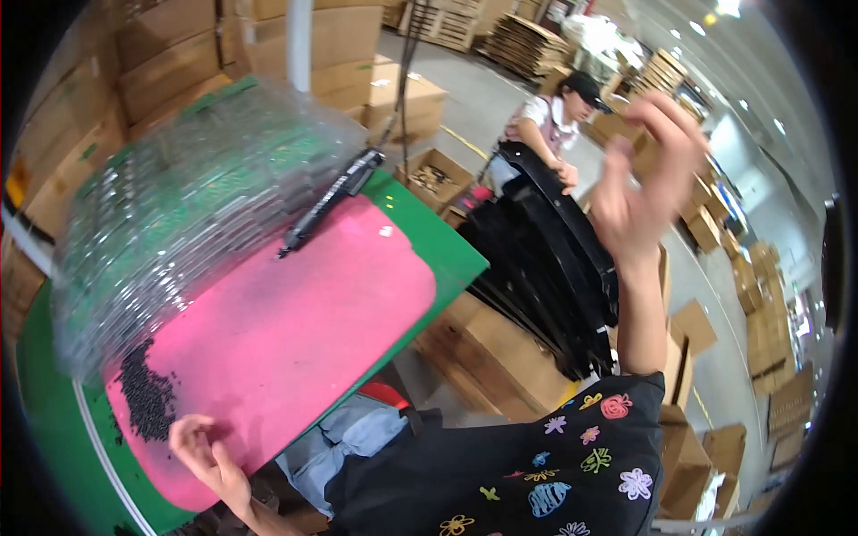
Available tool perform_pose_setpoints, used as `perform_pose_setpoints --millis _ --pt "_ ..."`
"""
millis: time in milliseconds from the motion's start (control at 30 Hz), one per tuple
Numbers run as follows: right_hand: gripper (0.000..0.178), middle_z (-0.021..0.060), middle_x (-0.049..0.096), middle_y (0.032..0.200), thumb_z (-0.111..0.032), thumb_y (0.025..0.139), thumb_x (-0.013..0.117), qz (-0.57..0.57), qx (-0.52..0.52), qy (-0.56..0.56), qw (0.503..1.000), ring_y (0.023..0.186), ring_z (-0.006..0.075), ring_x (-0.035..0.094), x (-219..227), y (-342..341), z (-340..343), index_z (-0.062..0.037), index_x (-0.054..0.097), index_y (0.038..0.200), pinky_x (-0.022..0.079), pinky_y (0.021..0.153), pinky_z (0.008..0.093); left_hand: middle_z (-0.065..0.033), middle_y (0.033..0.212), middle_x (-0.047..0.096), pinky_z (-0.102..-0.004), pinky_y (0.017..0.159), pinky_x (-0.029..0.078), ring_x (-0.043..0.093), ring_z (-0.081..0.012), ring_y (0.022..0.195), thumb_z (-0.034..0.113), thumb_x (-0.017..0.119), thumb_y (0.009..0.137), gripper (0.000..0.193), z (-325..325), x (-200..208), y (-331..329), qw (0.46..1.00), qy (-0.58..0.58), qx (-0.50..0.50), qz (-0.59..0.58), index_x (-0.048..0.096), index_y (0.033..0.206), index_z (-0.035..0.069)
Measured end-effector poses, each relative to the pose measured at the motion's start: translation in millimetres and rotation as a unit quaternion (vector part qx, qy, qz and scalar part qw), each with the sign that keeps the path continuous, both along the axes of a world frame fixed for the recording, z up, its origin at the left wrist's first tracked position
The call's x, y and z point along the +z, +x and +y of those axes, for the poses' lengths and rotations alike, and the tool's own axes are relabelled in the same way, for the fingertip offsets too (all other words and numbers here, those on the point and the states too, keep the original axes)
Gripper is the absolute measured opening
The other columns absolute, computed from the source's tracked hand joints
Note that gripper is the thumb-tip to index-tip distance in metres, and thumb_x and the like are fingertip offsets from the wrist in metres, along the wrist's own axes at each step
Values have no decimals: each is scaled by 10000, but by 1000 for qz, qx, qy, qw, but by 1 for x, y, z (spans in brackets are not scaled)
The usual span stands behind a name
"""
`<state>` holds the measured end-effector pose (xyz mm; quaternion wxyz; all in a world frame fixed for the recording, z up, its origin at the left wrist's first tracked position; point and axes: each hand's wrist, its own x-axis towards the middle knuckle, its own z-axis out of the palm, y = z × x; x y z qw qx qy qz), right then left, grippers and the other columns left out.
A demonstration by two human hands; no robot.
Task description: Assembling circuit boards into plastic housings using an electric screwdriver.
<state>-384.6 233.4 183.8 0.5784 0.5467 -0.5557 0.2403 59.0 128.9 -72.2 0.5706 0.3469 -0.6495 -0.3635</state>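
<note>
Black pieces [147, 393] remain heaped beside your loosely curled, apparently empty left hand [207, 464]. Your blurred right hand [648, 201] is half open, seemingly empty.

R hand [651, 183] raised high, L hand [210, 457] low – both w/ fingers loosely bent
R forearm [642, 313] bare, approx. upright in view, wrist roughly in line w/ it; fingers crooked, thumb apart from them, hand blurred, so finger detail unclear. L forearm [266, 519] also bare, just a short bit visible nr lower edge, slanting up-left; fingers half curled, thumb standing off – hands well apart
</note>
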Motion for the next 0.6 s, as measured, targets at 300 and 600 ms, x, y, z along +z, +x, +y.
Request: perform_pose_setpoints --millis 300,600 --pt "621 208 508 1249 -341 757 778 -424 -349 384 743 1180 389 496 -193 -190 96 -65 469 1219 462 948 500 -124 1131 357 -366 947 252 345 -210 1060 542 558 864 582 -23 -40 22 983 -144 71 90 390 1186 88" --pt "364 195 586 1093 -146 862 625 -474 -313 320 758 1072 405 574 -300 -179 128 -56 469 1177 497 867 467 -135 1120 335 -384 849 296 326 -193 962 202 471 931 276 -3 -21 11 984 -123 122 -37 274 1078 77"
